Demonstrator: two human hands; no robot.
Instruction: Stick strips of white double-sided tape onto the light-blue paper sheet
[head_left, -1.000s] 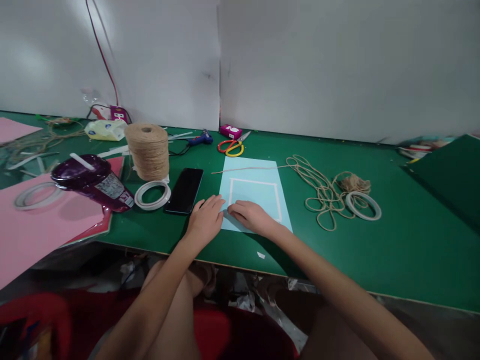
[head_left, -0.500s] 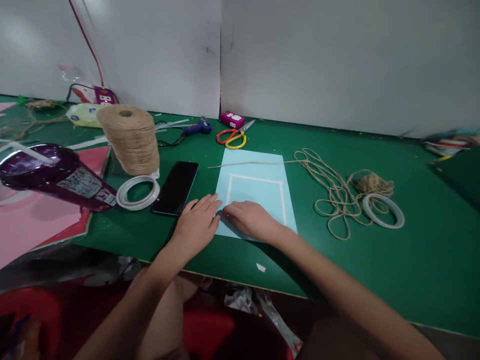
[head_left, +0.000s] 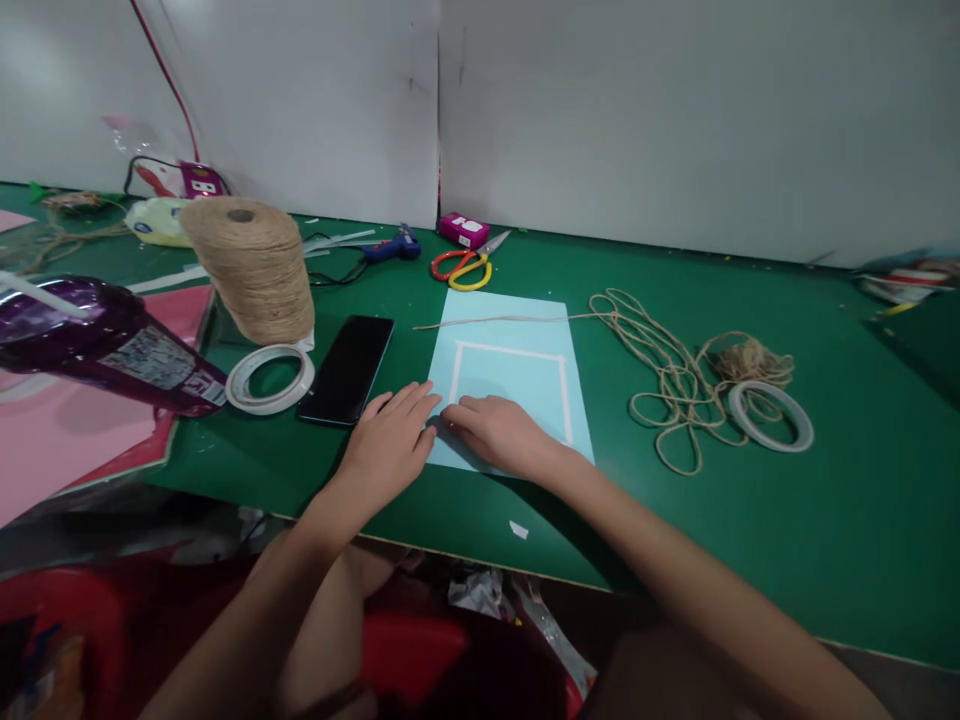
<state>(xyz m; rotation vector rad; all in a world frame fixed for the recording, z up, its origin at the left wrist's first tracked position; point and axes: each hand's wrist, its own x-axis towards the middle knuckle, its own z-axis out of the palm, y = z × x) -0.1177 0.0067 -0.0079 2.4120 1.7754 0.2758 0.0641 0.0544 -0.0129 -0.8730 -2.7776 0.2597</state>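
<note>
A light blue sheet of paper lies on the green table, with strips of white tape forming a rectangle on it. My left hand rests flat with fingers stretched out, its fingertips at the sheet's left edge. Over the sheet's lower left part, my right hand lies with its fingers curled down; whatever is under them is hidden. A strand of twine crosses the sheet's upper part and runs right into a loose tangle.
Left of the sheet are a black phone, a tape roll, a twine spool and a purple cup. Scissors, a purple box and a blue glue gun lie behind. Another tape roll is at right.
The view has shifted slightly. Both hands stay in nearly the same place on and beside the sheet.
</note>
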